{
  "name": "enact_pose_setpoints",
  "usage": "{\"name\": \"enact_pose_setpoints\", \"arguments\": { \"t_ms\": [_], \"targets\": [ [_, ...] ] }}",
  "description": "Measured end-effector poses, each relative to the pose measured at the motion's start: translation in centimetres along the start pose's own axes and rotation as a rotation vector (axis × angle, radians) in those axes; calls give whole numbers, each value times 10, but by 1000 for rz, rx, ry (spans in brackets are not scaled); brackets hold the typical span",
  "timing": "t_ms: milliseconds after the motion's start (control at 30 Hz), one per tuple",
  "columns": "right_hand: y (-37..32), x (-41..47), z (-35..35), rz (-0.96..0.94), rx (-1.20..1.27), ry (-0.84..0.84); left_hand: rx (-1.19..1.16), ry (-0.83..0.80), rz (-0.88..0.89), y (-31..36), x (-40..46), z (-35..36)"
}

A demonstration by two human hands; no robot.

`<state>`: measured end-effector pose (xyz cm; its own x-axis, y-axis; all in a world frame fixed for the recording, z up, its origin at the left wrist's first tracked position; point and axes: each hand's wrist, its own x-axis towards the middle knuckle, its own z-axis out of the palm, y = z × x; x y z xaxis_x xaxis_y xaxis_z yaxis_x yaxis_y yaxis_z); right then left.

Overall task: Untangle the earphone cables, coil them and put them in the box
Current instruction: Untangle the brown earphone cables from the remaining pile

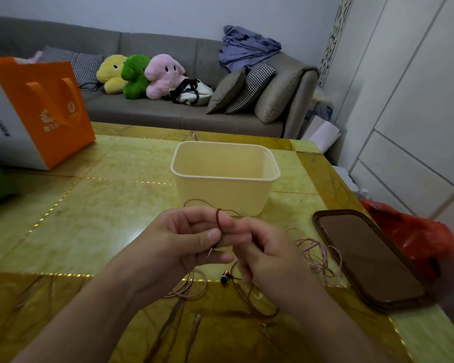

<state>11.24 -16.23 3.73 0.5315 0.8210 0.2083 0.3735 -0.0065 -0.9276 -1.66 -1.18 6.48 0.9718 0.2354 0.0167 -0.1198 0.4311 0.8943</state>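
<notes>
Box [224, 176] on yellow-green table [102, 205]

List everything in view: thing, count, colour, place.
Cream plastic box: one, table centre, nothing visible inside.
Brown earphone cable: one, looped over left fingers, trailing onto table.
Pink earphone cable: one, tangled beside phone.
Dark phone in brown case: one, table right.
Orange paper bag: one, table far left.
Red plastic bag: one, right table edge.
Plush toys: three, yellow, green, pink, on sofa.
Yellow-green table: one.
Left hand: pinches brown cable.
Right hand: grips brown cable.
</notes>
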Motion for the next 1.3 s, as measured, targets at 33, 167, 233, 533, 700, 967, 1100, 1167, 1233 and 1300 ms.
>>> {"name": "enact_pose_setpoints", "arguments": {
  "t_ms": [33,167,233,533,700,967,1100,1167,1233,1300],
  "targets": [
    [1,-1,2,-7,-28,12,-16,29,25,-1,1,1],
    [2,-2,8,-40,-165,3,84,166,98,-4,3,5],
    [2,-2,7,-32,-248,6,277,247,132,-6,4,4],
    [-6,-6,-4,-67,-262,96,657,110,-88,-14,6,-3],
    [-3,-3,-5,-79,-222,171,422,73,-175,-7,3,-3],
    [6,-1,7,3,-162,28,-6,256,9,-11,6,6],
    [5,-4,9,15,-284,-60,138,382,110,-13,8,7],
    [1,-5,7,2,-322,-71,354,429,132,-17,9,5],
    [-1,-6,5,-21,-332,-37,585,440,114,-24,10,1],
    [-2,-6,1,-49,-320,32,728,350,45,-26,10,-1]
  ]
}}
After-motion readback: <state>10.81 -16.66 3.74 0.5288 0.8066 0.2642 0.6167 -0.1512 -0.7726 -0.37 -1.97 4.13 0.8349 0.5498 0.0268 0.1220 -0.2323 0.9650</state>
